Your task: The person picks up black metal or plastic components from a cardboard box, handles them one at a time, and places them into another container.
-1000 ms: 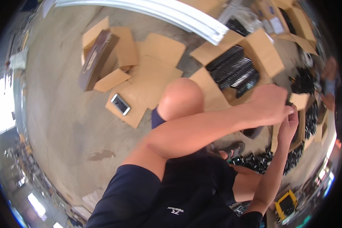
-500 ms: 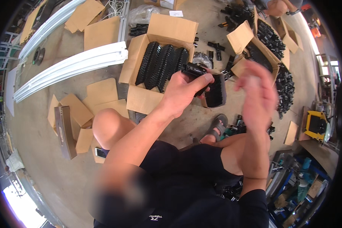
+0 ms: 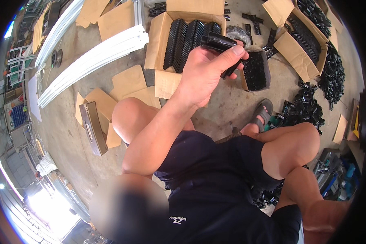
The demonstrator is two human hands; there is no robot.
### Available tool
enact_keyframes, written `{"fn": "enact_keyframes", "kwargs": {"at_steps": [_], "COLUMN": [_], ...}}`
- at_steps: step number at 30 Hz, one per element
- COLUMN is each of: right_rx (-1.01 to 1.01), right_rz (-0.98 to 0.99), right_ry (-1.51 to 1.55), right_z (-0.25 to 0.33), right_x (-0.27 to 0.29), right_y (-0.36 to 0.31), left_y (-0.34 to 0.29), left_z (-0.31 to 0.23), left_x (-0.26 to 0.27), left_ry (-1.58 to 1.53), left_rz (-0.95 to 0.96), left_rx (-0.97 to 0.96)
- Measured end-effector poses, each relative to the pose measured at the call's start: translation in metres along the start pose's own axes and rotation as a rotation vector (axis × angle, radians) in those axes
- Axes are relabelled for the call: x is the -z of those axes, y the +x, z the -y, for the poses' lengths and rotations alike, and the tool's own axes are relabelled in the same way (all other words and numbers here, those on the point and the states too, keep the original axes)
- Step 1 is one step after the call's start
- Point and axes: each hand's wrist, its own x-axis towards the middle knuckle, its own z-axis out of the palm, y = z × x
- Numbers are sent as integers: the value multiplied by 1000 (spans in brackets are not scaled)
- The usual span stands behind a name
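Note:
My left hand (image 3: 205, 69) is raised in front of me, closed around a black plastic part (image 3: 219, 42) with a tube-like end. Its thumb presses on top and the fingertips curl round the far side, hiding some of the part. Just beyond the hand stands an open cardboard box (image 3: 155, 49) with rows of stacked black parts (image 3: 195, 38). A smaller open box (image 3: 268, 81) of small black pieces is right of the hand. Down at the lower right, my right hand (image 3: 327, 213) is dim and blurred by the picture's edge; its fingers cannot be made out.
Long white metal profiles (image 3: 97, 61) lie at the left. Flattened cardboard (image 3: 128, 79) and a long narrow box (image 3: 94, 128) rest on the floor. Loose black parts (image 3: 301, 105) are heaped beside my sandalled foot (image 3: 258, 118). Another open carton (image 3: 299, 57) stands far right.
My right hand has swung from beside the left hand down to the lower right edge. The left hand keeps its hold on the black part. The view has shifted.

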Motion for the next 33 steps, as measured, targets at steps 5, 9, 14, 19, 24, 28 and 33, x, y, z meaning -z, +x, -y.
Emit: {"fn": "enact_keyframes", "kwargs": {"at_steps": [5,9,14,19,24,28,33], "right_rx": [-858,-894,-792,-759,-753,-723,-456], "right_rz": [252,237,109,77,29,-28,68], "right_ry": [-1587,-1750,-1897,-1952,-1988,-2038,-1940], "right_z": [-57,-87,-96,-97,-99,-100,-79], "right_x": [-31,-42,-50,-46,-48,-51,-51], "right_y": [-14,-23,-21,-23,-25,-31,-16], "left_y": [0,-4,-9,-10,-11,-12,-11], "left_z": [0,1,-4,-4,-6,-7,-4], "left_x": [-3,4,4,4,4,5,2], "left_ry": [10,9,19,20,20,20,0], "left_rz": [10,-8,-14,-10,12,10,-10], "left_rx": [-14,-38,-38,-44,-41,-45,-43]}}
